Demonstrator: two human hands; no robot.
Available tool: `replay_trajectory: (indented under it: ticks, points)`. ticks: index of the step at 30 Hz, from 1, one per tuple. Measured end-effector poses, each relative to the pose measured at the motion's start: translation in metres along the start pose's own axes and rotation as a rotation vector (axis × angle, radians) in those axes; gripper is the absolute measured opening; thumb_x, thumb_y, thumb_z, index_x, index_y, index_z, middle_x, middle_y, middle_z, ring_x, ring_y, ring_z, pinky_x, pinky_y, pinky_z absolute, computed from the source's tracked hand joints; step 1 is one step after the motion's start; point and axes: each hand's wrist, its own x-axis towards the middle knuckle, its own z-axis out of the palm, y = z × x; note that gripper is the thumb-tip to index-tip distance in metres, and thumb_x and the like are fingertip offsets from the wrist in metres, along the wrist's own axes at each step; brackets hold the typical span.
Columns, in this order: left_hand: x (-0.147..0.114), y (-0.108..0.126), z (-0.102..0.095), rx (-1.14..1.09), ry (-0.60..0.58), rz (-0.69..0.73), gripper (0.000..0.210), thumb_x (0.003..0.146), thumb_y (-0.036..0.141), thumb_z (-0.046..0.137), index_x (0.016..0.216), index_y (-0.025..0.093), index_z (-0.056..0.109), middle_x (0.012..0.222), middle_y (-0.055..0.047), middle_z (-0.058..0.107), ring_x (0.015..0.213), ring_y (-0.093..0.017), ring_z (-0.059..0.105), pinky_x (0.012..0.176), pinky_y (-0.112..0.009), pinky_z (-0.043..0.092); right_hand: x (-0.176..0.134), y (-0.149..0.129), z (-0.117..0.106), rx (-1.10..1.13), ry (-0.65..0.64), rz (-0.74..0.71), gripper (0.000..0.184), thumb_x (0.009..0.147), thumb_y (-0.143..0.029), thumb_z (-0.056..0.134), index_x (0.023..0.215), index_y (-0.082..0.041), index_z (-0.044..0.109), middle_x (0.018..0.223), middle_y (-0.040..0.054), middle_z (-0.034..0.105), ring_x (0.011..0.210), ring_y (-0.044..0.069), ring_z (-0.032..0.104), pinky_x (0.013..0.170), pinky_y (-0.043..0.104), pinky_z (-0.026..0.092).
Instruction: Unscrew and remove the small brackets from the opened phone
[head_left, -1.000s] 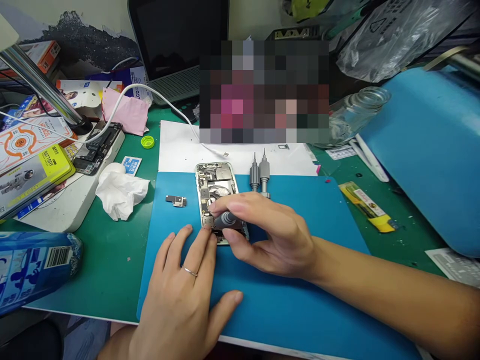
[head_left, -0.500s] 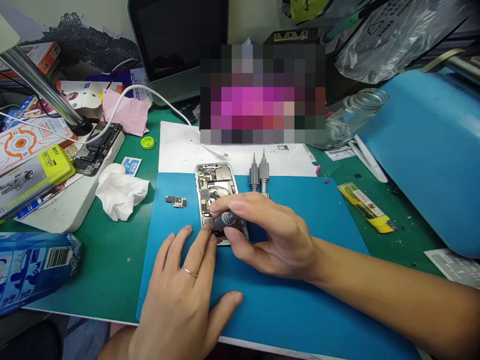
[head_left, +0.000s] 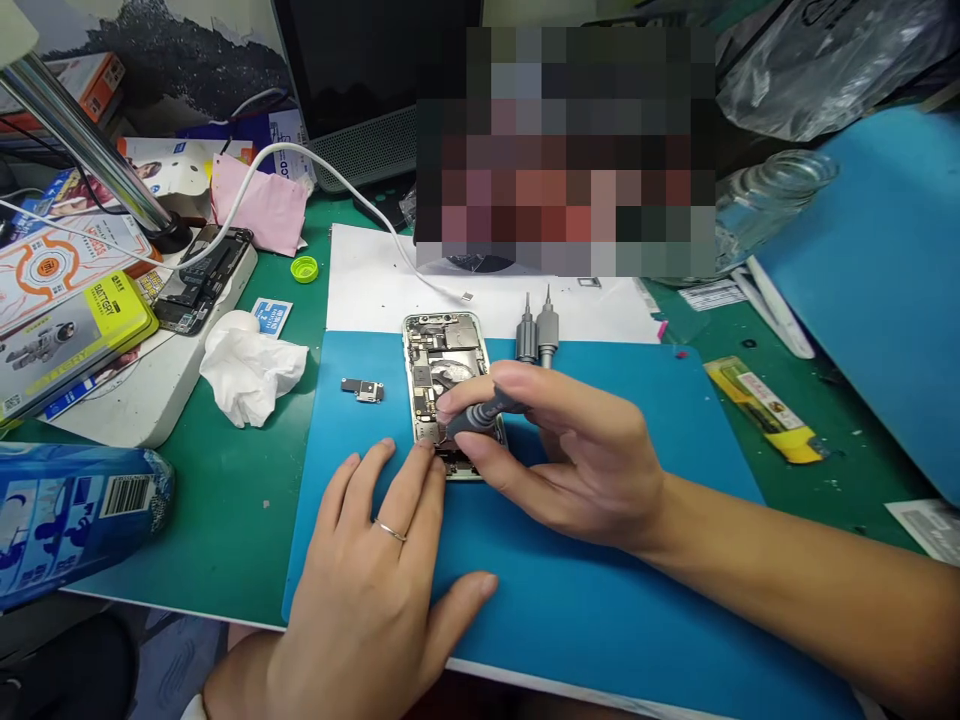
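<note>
Left hand (head_left: pixel 379 560) lies flat, grasping nothing, fingertips at the opened phone's (head_left: pixel 451 370) lower left edge — apparently bracing it on the blue mat (head_left: pixel 540 600) — while the right hand (head_left: pixel 577 460) pinches a tilted grey screwdriver (head_left: pixel 480 412) above.

phone (head_left: pixel 459 337) on mat (head_left: pixel 570 610) | part (head_left: pixel 364 390) left | screwdrivers (head_left: pixel 527 342) right, probably on mat

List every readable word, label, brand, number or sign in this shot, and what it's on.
"BATTERY": yellow box.
"CD", preceding letter unclear: white packaging.
Barcode, digits too small: blue bottle.
Round emblem, lettering unreadable: orange-and-white box.
Too small or blurred: all other print, including blue packet, yellow packet, plastic bag.
</note>
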Motion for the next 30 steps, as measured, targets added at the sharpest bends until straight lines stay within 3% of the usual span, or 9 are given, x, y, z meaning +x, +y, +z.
replay_trajectory:
  ticks: [6, 30]
  points:
    - [0.0014, -0.0004, -0.0003, -0.006, -0.005, -0.003, 0.061, 0.107, 0.048, 0.047, 0.149, 0.005, 0.053, 0.155, -0.010, 0.057, 0.138, -0.036, 0.047, 0.111, -0.052, 0.043, 0.0021, -0.0028, -0.0030, 0.011, -0.010, 0.037, 0.080, 0.091, -0.001, 0.065, 0.159, -0.030, 0.036, 0.128, 0.0102, 0.073, 0.102, 0.017, 0.076, 0.074, 0.025, 0.068]
    - [0.0011, -0.0006, -0.0013, -0.010, -0.025, -0.003, 0.061, 0.107, 0.049, 0.046, 0.149, 0.005, 0.052, 0.155, -0.010, 0.056, 0.139, -0.036, 0.046, 0.113, -0.051, 0.039, -0.0021, 0.0013, 0.0007, 0.027, 0.003, 0.023, 0.078, 0.090, 0.000, 0.065, 0.157, -0.029, 0.041, 0.128, 0.0108, 0.072, 0.101, 0.017, 0.075, 0.070, 0.024, 0.069]
